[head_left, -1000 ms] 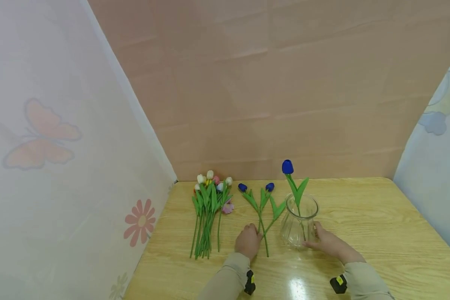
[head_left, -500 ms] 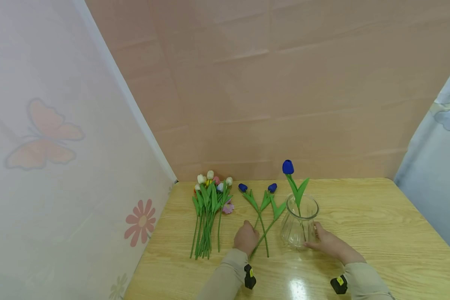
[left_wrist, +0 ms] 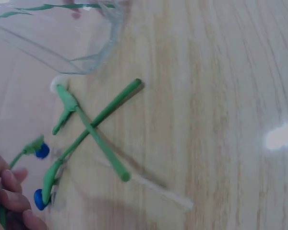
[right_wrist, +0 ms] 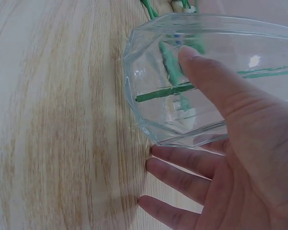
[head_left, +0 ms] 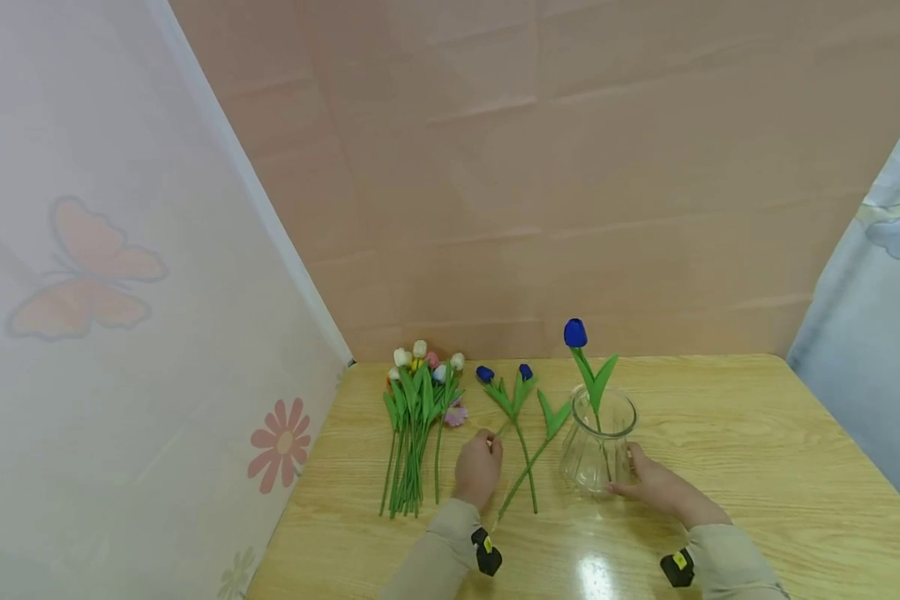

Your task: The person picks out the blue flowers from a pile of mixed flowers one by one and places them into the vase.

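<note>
My left hand (head_left: 478,471) pinches the green stem of a blue tulip (head_left: 525,372), left of two crossed stems. In the left wrist view, this held tulip's bloom (left_wrist: 42,150) leans out beyond the curled fingers. A second blue tulip (head_left: 485,375) lies on the table, its stem crossing under a leafy green stem (head_left: 555,421). That leafy stem shows a pale tip in the left wrist view. My right hand (head_left: 660,486) grips the base of a clear glass vase (head_left: 577,462), thumb in front and fingers behind. One blue tulip (head_left: 575,333) stands upright inside the vase.
A bunch of artificial tulips (head_left: 416,433), with white, pink, yellow and pale blue blooms, lies at the left of the wooden table (head_left: 735,433). A purple flower (head_left: 456,414) sits beside it. A plain brown backdrop (head_left: 555,208) rises behind the table's far edge.
My left hand has drawn left, away from the crossed stems, and the held tulip's bloom has shifted left with it. The right hand and the vase have stayed in place.
</note>
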Demonstrator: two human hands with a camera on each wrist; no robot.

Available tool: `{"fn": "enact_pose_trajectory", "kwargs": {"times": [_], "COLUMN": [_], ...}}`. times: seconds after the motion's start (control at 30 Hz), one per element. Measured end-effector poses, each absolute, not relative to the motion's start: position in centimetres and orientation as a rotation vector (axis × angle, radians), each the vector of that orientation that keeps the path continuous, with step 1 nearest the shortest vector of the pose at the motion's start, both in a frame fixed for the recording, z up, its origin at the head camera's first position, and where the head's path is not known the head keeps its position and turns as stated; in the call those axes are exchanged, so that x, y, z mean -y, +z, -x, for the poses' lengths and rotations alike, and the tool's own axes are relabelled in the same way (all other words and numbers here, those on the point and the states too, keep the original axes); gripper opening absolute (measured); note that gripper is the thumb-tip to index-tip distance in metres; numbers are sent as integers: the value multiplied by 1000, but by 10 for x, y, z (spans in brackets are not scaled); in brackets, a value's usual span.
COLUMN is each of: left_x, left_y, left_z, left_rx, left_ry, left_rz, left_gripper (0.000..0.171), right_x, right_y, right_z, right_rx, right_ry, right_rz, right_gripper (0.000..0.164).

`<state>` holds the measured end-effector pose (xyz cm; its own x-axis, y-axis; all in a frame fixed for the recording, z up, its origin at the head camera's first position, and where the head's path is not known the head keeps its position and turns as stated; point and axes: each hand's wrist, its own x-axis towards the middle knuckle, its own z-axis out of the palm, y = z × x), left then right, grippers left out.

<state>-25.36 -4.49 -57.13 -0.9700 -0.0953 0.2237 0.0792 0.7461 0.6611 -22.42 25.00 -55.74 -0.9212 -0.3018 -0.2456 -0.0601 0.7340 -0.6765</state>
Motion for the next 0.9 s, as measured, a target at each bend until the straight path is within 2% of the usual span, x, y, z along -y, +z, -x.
{"fn": "enact_pose_trajectory", "kwargs": {"times": [0.23,0.4,0.6,0.9], "left_x": [51,49,43,39], "left_y": [-566,-565,-568,-547], "left_z": [251,242,239,226], "left_rx": [2449,2182,1983,1832], "left_ry": [-1323,-1507,-1443,-1369], "left_rz": [37,201,407,539], "left_gripper": [25,22,10,19], "right_x": [-249,-248,-249,-250], "right_y": [-556,-555,-556,-557], "right_z": [224,223,224,225], "right_rx": [-2610,-2620,-2620,-2600], "right_ry": [-986,-974,-978,-991], "right_rz": [292,294,299,282], "right_gripper": [101,101,101,101]}}
